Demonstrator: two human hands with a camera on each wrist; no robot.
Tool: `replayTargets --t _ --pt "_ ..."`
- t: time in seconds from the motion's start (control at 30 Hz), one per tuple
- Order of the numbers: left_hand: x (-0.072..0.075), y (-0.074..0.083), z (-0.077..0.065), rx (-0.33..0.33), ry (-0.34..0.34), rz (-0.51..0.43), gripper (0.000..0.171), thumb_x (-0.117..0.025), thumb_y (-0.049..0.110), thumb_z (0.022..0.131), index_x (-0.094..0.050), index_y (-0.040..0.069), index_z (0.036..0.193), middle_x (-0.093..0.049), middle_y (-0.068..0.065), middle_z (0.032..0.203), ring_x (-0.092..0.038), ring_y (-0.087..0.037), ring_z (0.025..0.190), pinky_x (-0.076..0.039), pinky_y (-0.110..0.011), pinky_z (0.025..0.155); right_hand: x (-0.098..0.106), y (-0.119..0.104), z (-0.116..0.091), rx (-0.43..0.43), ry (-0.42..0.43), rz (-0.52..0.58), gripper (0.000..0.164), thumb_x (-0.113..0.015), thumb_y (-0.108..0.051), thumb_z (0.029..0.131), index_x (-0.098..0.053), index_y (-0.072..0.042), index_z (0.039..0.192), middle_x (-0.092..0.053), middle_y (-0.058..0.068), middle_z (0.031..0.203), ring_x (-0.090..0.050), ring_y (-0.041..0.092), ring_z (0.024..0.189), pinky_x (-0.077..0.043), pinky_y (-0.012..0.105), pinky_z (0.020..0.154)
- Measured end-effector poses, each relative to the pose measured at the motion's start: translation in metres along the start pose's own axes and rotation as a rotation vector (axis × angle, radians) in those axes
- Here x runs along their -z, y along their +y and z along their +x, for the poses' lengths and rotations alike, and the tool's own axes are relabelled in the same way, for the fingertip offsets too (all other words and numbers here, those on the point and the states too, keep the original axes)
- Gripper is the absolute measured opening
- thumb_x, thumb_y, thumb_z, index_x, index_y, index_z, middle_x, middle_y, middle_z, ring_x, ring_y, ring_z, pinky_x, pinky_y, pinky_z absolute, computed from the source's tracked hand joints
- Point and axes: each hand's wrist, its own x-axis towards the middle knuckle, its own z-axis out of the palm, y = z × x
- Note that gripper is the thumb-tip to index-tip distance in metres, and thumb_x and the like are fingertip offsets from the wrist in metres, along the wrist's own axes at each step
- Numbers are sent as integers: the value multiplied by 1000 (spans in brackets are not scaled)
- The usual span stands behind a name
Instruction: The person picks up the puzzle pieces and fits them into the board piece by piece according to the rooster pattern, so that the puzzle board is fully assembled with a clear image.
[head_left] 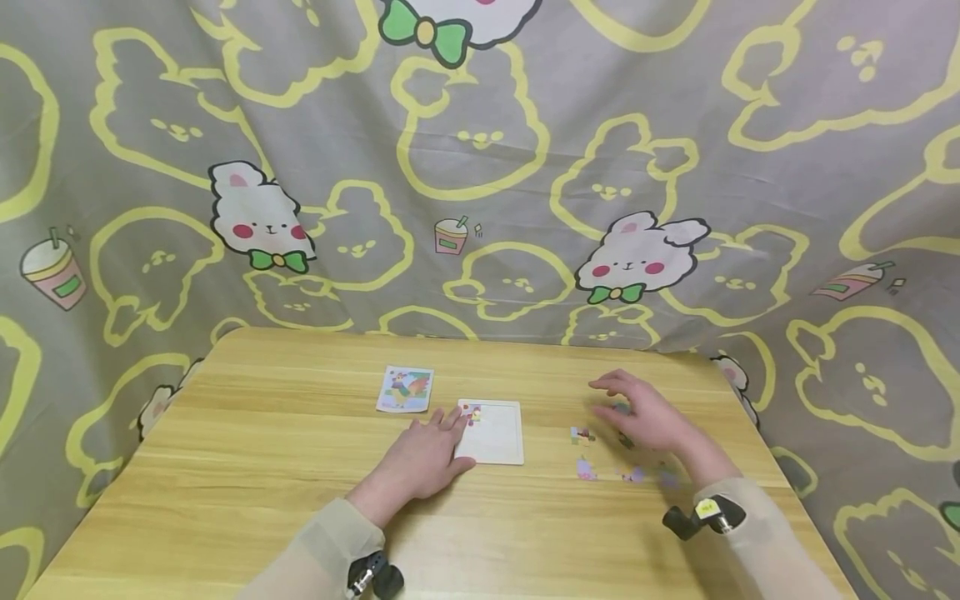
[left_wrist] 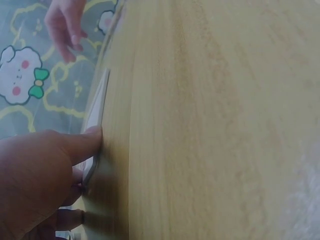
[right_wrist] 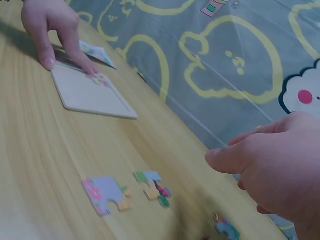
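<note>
My left hand [head_left: 426, 458] rests on the left side of a white puzzle tray [head_left: 495, 442], its fingers fairly straight. In the right wrist view, the index fingertip touches the colourful puzzle piece area [right_wrist: 100, 80] in the tray's upper left corner, while the thumb [right_wrist: 47, 61] is at the near edge. Over loose puzzle pieces to the right hovers my right hand [head_left: 647, 410], fingers loosely bent, with nothing visible in them. Close to it lie a piece with green, tan and red [head_left: 582, 436], a lilac piece with pink flowers [head_left: 587, 469] and a piece partly under the hand [head_left: 624, 439].
A picture card [head_left: 405, 389] showing a colourful bird lies behind and left of the tray. More lilac pieces [head_left: 632, 474] lie on the wooden table [head_left: 247, 467] toward the right. A grey patterned curtain [head_left: 510, 158] hangs along the table's back edge.
</note>
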Motion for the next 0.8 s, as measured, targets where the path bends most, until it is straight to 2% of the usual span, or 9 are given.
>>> replayTargets --t 0.17,0.3,0.43,0.63,0.8 --pt "0 0 0 -2 2 -5 74 -59 54 106 -49 2 158 -43 -15 164 -44 -42 147 -43 -65 110 4 13 -9 -23 -1 2 45 -73 -13 102 -61 4 142 -60 17 136 -58 48 123 -59 53 90" --pt "0 -1 0 0 3 -12 74 -59 54 106 -49 2 157 -43 -15 164 -44 -43 147 -43 -65 110 7 21 -15 -61 4 -12 47 -73 -17 102 -61 3 143 -60 14 138 -58 47 124 -55 59 97" --pt "0 0 0 -2 2 -14 73 -59 53 106 -49 2 157 -44 -15 164 -44 -43 147 -43 -65 110 11 26 -22 -67 17 4 47 -74 -16 102 -61 4 142 -59 16 139 -57 47 124 -52 65 98" --pt "0 0 0 1 3 -10 74 -60 53 106 -48 3 158 -43 -15 164 -44 -43 147 -43 -65 110 15 34 -30 -58 19 35 49 -78 -12 98 -61 7 140 -59 20 137 -57 48 122 -53 64 98" --pt "-1 1 0 3 3 -7 74 -59 53 106 -47 3 159 -43 -15 164 -44 -42 147 -43 -65 110 15 41 -33 -79 11 8 50 -78 -13 99 -61 9 140 -60 21 135 -58 48 123 -50 65 101"
